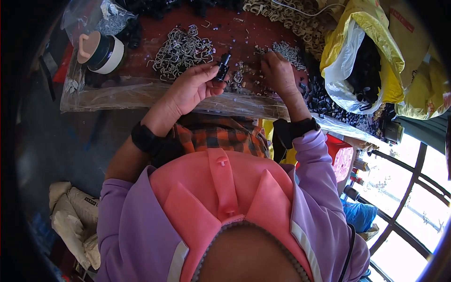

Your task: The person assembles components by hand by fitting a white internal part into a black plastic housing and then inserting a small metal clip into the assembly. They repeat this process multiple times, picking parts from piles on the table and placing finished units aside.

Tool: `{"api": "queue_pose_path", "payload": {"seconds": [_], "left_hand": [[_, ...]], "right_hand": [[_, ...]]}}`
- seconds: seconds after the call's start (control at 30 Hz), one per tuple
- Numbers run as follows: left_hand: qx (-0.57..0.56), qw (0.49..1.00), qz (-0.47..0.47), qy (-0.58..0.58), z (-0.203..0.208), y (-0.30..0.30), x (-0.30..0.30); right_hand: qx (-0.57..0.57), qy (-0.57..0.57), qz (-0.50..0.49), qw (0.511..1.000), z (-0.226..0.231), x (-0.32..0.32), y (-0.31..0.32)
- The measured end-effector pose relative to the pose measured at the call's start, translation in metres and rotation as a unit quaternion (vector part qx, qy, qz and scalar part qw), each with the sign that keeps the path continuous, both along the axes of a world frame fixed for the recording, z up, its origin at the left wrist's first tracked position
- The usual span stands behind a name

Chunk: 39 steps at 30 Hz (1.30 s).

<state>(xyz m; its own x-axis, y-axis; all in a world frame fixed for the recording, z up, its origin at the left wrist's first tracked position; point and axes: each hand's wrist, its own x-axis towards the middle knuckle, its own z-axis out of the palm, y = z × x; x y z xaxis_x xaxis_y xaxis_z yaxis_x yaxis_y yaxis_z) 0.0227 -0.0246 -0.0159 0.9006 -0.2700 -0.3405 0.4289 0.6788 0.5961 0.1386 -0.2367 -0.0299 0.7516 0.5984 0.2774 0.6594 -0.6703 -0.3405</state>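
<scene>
My left hand (199, 83) is closed around a small black plastic fitting (223, 68), held upright with its narrow stepped end pointing away from me. My right hand (279, 73) is at the near edge of a heap of tiny silvery metal pieces (289, 54), fingers curled down and pressed together. Whatever may be between those fingertips is hidden. Left of the fitting lies a large pile of bent metal hooks or clips (183, 52). A few loose metal bits (238, 73) are scattered between my hands.
The red tabletop (145, 21) has a plastic-wrapped front edge (141, 97). A lidded jar (103, 52) with a pink handle stands at left. On the right are small black parts (324, 96) and a yellow bag (397, 61) of black pieces. Tan clips (310, 35) lie behind.
</scene>
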Motion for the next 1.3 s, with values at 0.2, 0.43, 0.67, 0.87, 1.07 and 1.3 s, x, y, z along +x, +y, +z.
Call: {"api": "queue_pose_path", "payload": {"seconds": [0.2,0.43,0.67,0.87,1.07,1.3], "left_hand": [[0.005,1.0,0.002,0.004,0.002,-0.001,-0.002],[0.007,0.999,-0.03,0.006,0.005,-0.006,-0.008],[0.016,0.999,-0.036,-0.004,0.008,-0.012,-0.015],[0.054,0.998,-0.042,0.003,0.015,-0.016,-0.02],[0.09,0.994,-0.058,0.022,0.014,-0.013,-0.023],[0.042,0.999,0.002,0.031,0.012,0.019,-0.029]], "right_hand": [[0.117,0.119,0.002,0.986,0.017,-0.019,0.005],[0.168,0.161,0.092,0.968,0.07,-0.064,0.033],[0.131,0.096,0.15,0.975,0.062,-0.078,0.038],[0.104,0.11,0.161,0.975,0.064,-0.081,0.039],[0.11,0.151,0.151,0.971,0.06,-0.08,0.044],[0.292,0.371,0.139,0.871,0.044,-0.06,0.06]]}}
